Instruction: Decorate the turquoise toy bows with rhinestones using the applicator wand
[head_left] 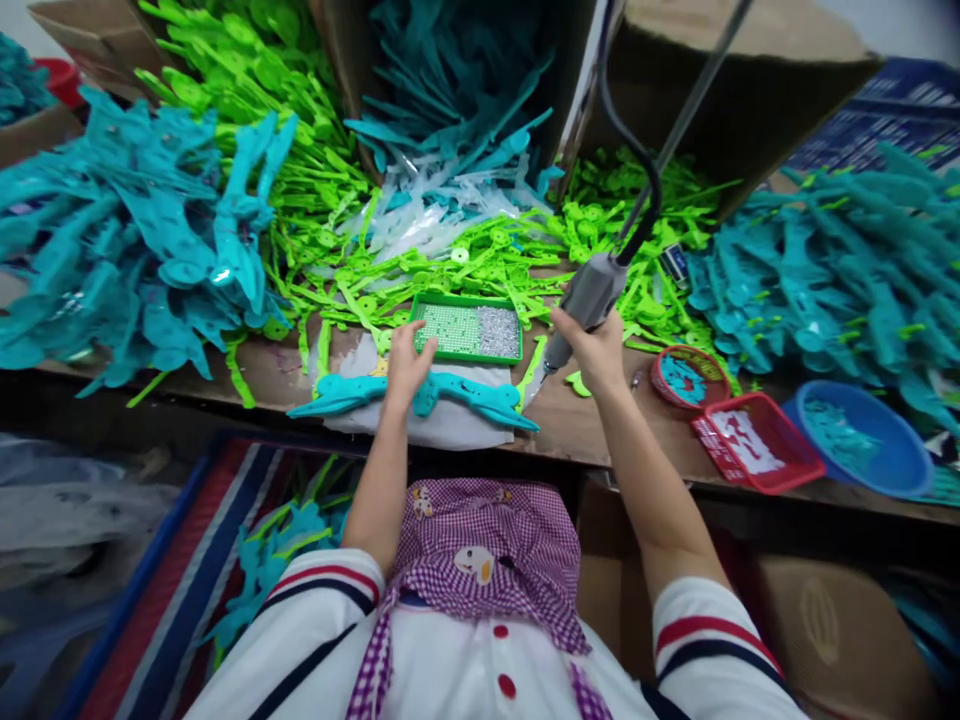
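Note:
My left hand (406, 364) presses down on a long teal plastic part (457, 393) that lies across a white cloth (442, 420) at the bench's front edge. My right hand (596, 350) grips a grey powered screwdriver (589, 296) hung from a black cable, its tip pointing down near the teal part's right end. Just behind the hands sits a green tray (466, 328) filled with small screws.
Heaps of teal parts (135, 230) and bright green parts (315, 180) cover the bench, with cardboard boxes (750, 90) behind. To the right stand a small round red basket (688, 375), a red rectangular basket (757, 440) and a blue bowl (862, 435). More parts lie in a bin (270, 560) below left.

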